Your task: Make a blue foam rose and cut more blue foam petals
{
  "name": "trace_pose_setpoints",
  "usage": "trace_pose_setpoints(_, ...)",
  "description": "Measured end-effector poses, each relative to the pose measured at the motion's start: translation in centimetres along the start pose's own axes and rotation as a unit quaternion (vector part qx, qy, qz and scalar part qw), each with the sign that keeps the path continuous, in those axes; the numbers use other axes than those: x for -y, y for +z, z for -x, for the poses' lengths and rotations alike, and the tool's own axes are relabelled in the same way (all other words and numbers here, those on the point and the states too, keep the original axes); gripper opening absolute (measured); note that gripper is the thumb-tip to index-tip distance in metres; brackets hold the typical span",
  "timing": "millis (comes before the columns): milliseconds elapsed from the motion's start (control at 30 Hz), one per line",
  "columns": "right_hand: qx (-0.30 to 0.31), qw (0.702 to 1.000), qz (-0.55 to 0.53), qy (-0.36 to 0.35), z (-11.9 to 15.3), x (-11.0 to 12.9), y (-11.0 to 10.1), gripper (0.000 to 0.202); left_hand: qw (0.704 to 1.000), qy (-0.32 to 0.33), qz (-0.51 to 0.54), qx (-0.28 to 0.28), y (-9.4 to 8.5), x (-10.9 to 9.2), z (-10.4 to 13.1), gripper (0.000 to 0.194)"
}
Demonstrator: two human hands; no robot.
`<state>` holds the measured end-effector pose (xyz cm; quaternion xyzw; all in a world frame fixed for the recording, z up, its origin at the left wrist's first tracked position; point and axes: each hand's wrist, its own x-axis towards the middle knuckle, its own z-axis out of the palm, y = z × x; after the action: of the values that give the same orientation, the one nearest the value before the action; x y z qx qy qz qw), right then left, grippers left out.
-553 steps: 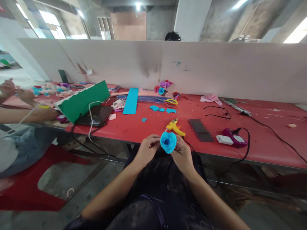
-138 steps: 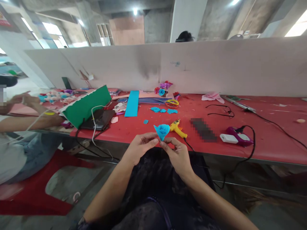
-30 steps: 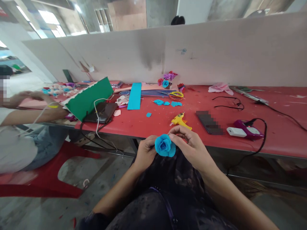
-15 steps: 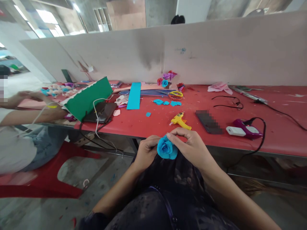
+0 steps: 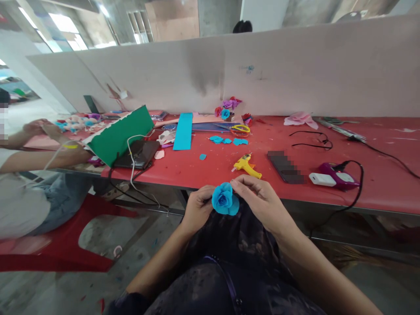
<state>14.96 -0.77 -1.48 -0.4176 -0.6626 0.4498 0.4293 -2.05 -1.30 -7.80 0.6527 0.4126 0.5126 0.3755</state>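
Note:
A blue paper rose [image 5: 224,200] is held over my lap, just in front of the table's edge, its spiral centre facing me. My left hand [image 5: 199,206] is closed on it from behind at the left; those fingertips are partly hidden by the petals. At the upper right rim, my right hand [image 5: 255,197] pinches the edge of an outer petal between thumb and forefinger. Beyond my hands a yellow glue gun [image 5: 246,165] lies on the red table [image 5: 183,175]. Loose blue petals [image 5: 220,140] and a blue paper strip [image 5: 183,131] lie farther back.
Right of the glue gun are a phone [image 5: 285,167], a purple power socket [image 5: 341,177] with a cable, and eyeglasses [image 5: 311,140]. Scissors [image 5: 240,130] lie near a small pot of paper flowers [image 5: 229,108]. A green board [image 5: 121,135] stands left, beside a seated co-worker [image 5: 29,192].
The rose has shifted slightly left and up and turned a little. My right thumb and forefinger have stayed at its upper right petals. The co-worker's hands have moved slightly.

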Motion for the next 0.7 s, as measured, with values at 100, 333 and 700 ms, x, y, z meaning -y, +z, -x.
trace_pose_setpoints(100, -0.014, 0.998, 0.063, -0.009, 0.2, 0.22, -0.02, 0.017, 1.0, 0.013, -0.01, -0.015, -0.08, 0.06, -0.04, 0.019)
trace_pose_setpoints(333, -0.021, 0.998, 0.062, -0.01, 0.2, -0.3, -0.12, 0.011, 1.0, 0.005, 0.0, -0.019, -0.21, 0.41, 0.02, 0.018)
trace_pose_setpoints(700, 0.003, 0.998, 0.061, -0.011, 0.44, 0.2, -0.74, 0.011, 0.994, -0.057, 0.09, -0.025, -0.07, 0.89, 0.29, 0.019)
